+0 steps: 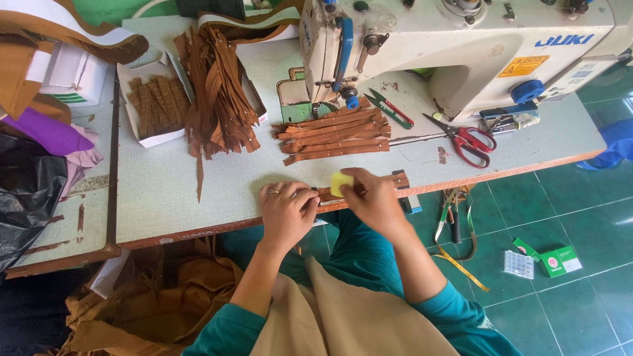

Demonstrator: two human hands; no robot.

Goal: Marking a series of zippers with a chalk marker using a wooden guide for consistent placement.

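My left hand (288,211) presses down on one end of a brown zipper (399,179) that lies along the table's front edge. My right hand (371,198) pinches a small yellow piece of chalk (341,184) and holds it against that zipper. A stack of several brown zippers (335,135) lies just beyond my hands, in front of the white sewing machine (461,46). Tan fabric (343,316) rests on my lap.
Red-handled scissors (467,140) and small thread snips (390,109) lie near the machine. A loose heap of brown zippers (217,92) and a white box of zipper pieces (157,102) sit at the left. Small boxes (547,260) lie on the green tiled floor.
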